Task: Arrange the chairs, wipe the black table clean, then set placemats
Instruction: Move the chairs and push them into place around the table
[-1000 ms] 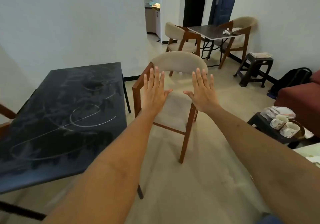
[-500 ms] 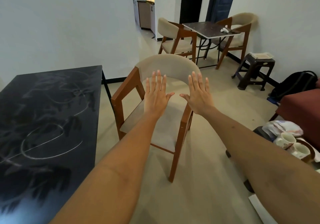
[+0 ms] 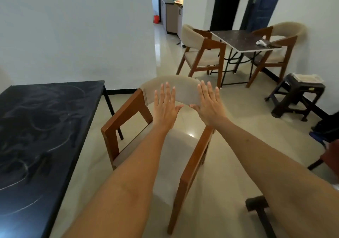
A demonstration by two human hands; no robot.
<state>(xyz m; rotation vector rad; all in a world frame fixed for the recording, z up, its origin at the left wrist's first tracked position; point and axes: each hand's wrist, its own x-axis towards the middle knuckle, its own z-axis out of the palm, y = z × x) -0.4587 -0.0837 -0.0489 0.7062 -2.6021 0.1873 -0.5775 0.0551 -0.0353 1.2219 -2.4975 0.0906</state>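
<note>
A wooden chair point(image 3: 126, 116) with a beige curved backrest and beige seat stands in front of me, just right of the black table point(image 3: 42, 133), whose top is smeared with pale dusty streaks. My left hand point(image 3: 166, 109) and my right hand point(image 3: 209, 105) are stretched out flat, fingers spread, palms down, side by side in front of the chair's backrest. Neither hand holds anything. I cannot tell whether they touch the chair. My forearms cover much of the seat.
Further back, two matching chairs point(image 3: 201, 54) point(image 3: 280, 44) flank a small dark table point(image 3: 242, 39). A dark plastic stool point(image 3: 295, 98) carrying a tray stands by the right wall. A dark stool leg point(image 3: 258, 206) is at lower right. An open doorway leads to a kitchen.
The view has swung right and closer: the chair now lies nearer beneath my arms and the black table has slid to the left edge. Both hands stay flat and spread.
</note>
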